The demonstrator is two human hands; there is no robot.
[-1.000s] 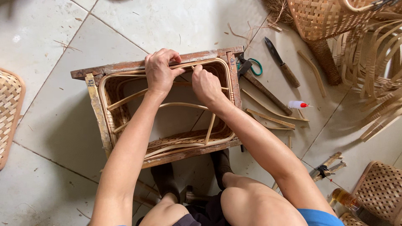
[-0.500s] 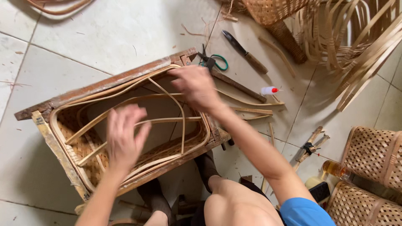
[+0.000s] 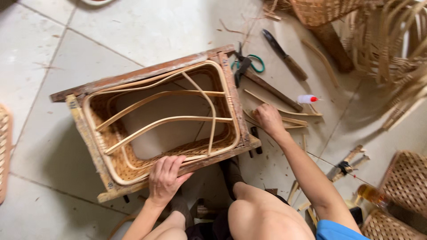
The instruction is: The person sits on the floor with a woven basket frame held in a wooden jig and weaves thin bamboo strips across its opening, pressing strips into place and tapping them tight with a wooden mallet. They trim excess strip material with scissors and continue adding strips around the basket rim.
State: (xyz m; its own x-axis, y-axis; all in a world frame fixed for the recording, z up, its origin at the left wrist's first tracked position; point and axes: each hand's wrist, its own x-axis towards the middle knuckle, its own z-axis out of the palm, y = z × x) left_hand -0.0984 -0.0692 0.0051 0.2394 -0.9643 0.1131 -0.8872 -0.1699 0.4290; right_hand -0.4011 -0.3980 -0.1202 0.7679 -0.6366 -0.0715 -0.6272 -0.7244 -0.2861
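Left hand (image 3: 165, 178) lies flat, fingers spread open, on the near edge of the wooden frame (image 3: 147, 73), palm pressing on the woven bamboo basket (image 3: 133, 162) seated inside it; not gripping anything. Basket fills the frame, bent bamboo strips (image 3: 178, 121) crossing its open middle; frame sits on the tiled floor (image 3: 133, 26) just ahead of the person's knees. Right hand (image 3: 268, 119) is down on the floor to the right of the frame, fingers curled loosely onto loose bamboo slats (image 3: 293, 121); cannot tell whether it actually pinches one. Beyond that hand: small white glue bottle with red cap (image 3: 307, 98), near it a long dark stick (image 3: 271, 90); green-handled shears (image 3: 247, 66) touching the frame's far right corner; knife (image 3: 284, 54) further out. Woven baskets (image 3: 407, 182) at lower right, loose strip bundle (image 3: 396, 49) upper right.
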